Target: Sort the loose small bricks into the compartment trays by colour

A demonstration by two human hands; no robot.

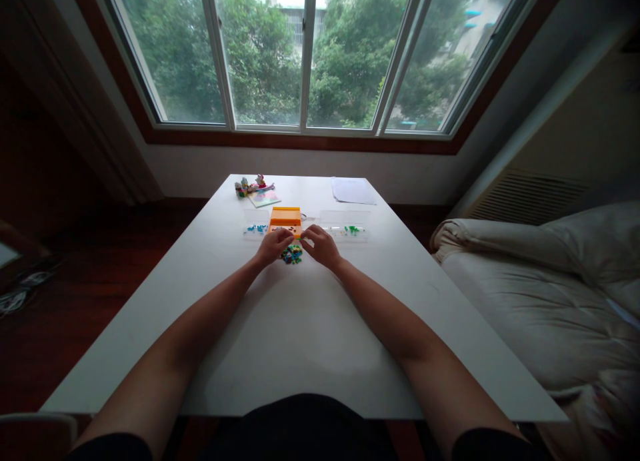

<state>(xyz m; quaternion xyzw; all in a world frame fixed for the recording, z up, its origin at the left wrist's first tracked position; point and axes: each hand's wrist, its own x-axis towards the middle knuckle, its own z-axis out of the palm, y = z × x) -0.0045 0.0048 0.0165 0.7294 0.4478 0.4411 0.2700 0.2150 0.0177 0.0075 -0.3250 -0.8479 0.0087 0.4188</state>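
My left hand (275, 245) is closed, fingertips pinched near the front edge of an orange box (286, 214) with an open lid. My right hand (321, 245) faces it, its thumb and fingertips close together beside a small green piece (300, 238). Whatever either hand grips is too small to make out. Just below the fingertips lies a pile of small coloured pieces (291, 254). Blue pieces (257, 228) sit in a clear tray on the left. Green pieces (351, 230) and some white ones lie in a clear tray on the right.
Small colourful figures (242, 188) and a printed card (265, 198) are at the back left of the white table (300, 341). Paper sheets (353, 190) lie at the back right. A beige sofa (500, 301) stands right of the table.
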